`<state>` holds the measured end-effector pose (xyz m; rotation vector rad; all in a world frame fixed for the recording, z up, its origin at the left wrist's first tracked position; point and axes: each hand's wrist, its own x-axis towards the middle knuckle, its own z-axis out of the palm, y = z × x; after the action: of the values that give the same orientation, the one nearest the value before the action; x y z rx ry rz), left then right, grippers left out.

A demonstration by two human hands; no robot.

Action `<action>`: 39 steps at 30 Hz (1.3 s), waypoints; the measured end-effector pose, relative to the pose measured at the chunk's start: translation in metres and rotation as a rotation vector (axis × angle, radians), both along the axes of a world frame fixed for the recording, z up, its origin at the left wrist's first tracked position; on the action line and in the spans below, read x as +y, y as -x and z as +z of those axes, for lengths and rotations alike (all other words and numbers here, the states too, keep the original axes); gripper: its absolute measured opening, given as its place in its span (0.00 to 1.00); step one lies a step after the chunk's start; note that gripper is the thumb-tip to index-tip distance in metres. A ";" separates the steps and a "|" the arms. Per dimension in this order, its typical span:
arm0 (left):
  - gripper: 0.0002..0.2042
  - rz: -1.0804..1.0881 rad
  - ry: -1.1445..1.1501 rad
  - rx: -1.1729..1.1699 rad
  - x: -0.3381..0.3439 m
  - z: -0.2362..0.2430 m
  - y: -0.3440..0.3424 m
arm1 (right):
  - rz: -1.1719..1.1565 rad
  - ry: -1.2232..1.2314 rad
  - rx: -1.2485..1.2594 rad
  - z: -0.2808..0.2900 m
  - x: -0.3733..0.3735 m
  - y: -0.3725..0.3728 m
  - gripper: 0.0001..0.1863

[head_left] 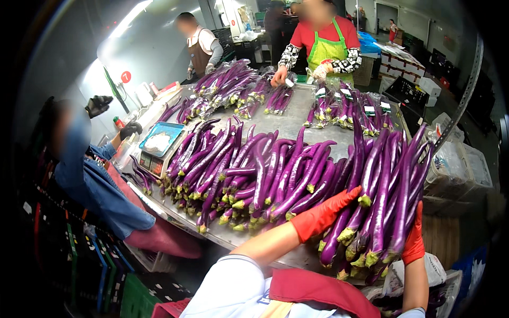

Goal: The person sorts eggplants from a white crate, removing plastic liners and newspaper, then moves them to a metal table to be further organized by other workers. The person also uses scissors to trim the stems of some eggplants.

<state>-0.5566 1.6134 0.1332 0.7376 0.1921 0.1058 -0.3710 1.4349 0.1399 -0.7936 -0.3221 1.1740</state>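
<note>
My left hand (323,214), in a red glove, presses against the left side of a big bunch of long purple eggplants (379,201) at the front right of the metal table. My right hand (413,238), also red-gloved, grips the bunch from the right, its fingers partly hidden. Many loose eggplants (249,175) lie heaped across the table, stems mostly toward me. A scale (157,149) with a blue top stands to their left.
Bagged eggplants (222,85) cover the table's (297,106) back. Co-workers stand at left (101,191) and across (323,47). Crates (90,259) stack at lower left; a metal post (450,122), boxes and bins (456,164) stand at right.
</note>
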 end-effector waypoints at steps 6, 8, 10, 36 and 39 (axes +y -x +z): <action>0.28 0.084 -0.174 -0.059 0.049 0.054 0.074 | 0.075 -0.119 -0.258 0.038 0.046 0.048 0.35; 0.25 0.211 -0.219 0.002 0.070 0.059 0.095 | 0.153 -0.240 -0.295 0.018 0.057 0.042 0.33; 0.24 0.247 -0.142 0.076 0.100 0.059 0.129 | 0.105 -0.161 -0.277 0.009 0.084 0.074 0.34; 0.31 0.845 -1.401 0.696 0.269 0.014 0.309 | 0.152 0.193 -1.208 -0.018 0.271 0.181 0.14; 0.24 0.784 -1.813 0.427 0.237 0.036 0.281 | -0.245 -0.022 -1.732 -0.011 0.272 0.159 0.11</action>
<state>-0.8374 1.8503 0.1696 2.4621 0.8299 0.9546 -0.5297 1.7073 0.1294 -1.6200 -1.5693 -0.0327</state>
